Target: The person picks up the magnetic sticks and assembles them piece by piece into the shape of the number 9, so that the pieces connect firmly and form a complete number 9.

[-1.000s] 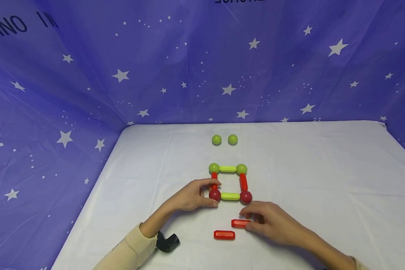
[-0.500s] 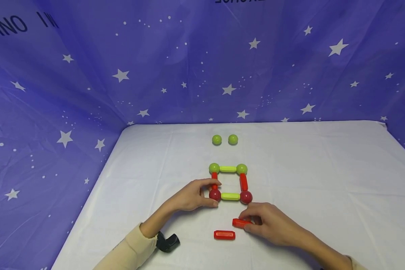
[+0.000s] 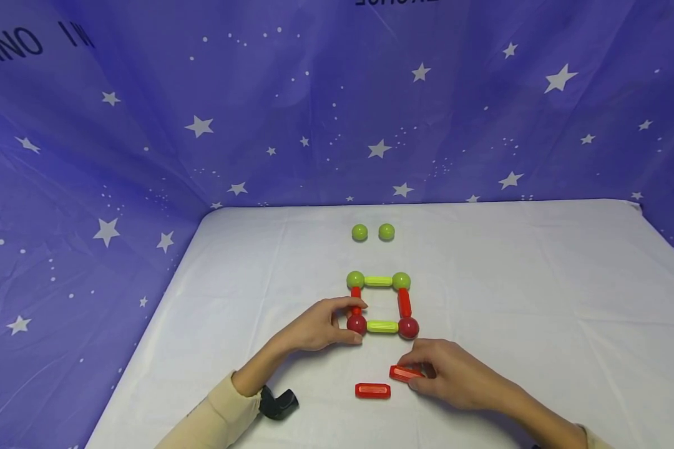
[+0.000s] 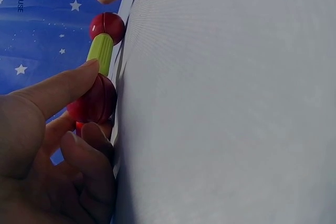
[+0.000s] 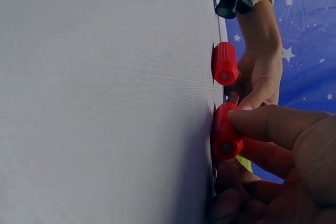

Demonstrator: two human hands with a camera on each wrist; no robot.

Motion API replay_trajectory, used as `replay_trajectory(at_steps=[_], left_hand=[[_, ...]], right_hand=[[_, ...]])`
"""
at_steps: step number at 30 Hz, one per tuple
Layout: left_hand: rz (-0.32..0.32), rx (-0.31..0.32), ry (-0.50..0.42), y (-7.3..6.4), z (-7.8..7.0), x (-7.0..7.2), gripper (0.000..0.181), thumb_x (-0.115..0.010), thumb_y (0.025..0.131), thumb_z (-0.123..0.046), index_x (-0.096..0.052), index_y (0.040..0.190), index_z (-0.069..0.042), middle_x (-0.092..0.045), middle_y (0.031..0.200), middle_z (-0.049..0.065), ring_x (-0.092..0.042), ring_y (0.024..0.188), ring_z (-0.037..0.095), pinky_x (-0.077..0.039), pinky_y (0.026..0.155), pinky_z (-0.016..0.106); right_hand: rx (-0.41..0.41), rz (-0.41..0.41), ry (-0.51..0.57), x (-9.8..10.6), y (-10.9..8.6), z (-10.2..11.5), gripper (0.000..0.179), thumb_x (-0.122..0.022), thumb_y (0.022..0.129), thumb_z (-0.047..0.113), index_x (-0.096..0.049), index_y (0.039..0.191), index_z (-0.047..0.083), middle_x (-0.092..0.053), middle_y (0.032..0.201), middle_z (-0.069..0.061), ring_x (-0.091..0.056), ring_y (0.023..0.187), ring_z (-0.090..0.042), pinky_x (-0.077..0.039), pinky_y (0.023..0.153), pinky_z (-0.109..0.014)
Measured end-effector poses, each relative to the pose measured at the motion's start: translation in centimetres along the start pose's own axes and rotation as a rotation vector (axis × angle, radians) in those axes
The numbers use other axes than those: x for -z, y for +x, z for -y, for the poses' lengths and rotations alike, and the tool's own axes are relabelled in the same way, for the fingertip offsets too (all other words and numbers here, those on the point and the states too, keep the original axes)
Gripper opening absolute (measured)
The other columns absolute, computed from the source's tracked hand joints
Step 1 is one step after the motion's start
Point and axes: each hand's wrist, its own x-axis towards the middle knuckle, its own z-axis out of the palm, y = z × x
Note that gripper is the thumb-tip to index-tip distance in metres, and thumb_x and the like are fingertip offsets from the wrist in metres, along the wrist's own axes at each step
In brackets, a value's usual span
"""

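Observation:
On the white cloth lies a square of magnetic rods and balls. Two green balls (image 3: 401,281) form its far corners and two dark red balls its near ones. Yellow-green rods (image 3: 382,327) make the far and near sides; red rods (image 3: 404,303) make the other two. My left hand (image 3: 314,327) grips the near-left red ball (image 4: 92,100) between thumb and fingers. Nearer me, my right hand (image 3: 457,376) pinches a red magnetic rod (image 3: 402,373) with a metal tip, low over the cloth. Whether the rod touches the cloth I cannot tell. Another red rod (image 3: 372,391) lies to its left.
Two loose green balls (image 3: 386,232) sit beyond the square. A black wrist device (image 3: 278,403) is by the left sleeve. The white-covered table (image 3: 511,280) ends at a purple star-printed curtain (image 3: 314,112) at the back and sides.
My right hand has shifted the pinched rod slightly right, and the rod has turned a little. My left hand keeps its hold on the red ball.

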Motion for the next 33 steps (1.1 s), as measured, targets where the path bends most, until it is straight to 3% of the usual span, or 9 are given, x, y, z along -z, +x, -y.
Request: replay_trajectory(at_steps=[26,33], left_hand=[[0.006,-0.003,-0.009,0.01,0.12,-0.04,0.053,-0.082,0.082,-0.019,-0.061,0.13,-0.012,-0.058,0.108,0.001,-0.045,0.054,0.008,-0.038,0.055,0.024],[-0.002,-0.002,0.002,-0.01,0.03,-0.05,0.053,-0.082,0.082,-0.019,-0.061,0.13,-0.012,-0.058,0.107,0.001,-0.045,0.055,0.009,-0.037,0.056,0.024]], right_hand=[[-0.075,-0.096,0.048,0.79,-0.76,-0.17,0.016,-0.074,0.087,0.015,-0.066,0.099,0.022,-0.056,0.079,0.009,-0.053,0.071,-0.009,-0.045,0.061,-0.025],[-0.052,-0.095,0.073,0.81,-0.93,-0.52,0.024,-0.072,0.089,0.013,-0.065,0.111,0.019,-0.056,0.077,0.007,-0.052,0.067,-0.009,-0.045,0.059,-0.024]])
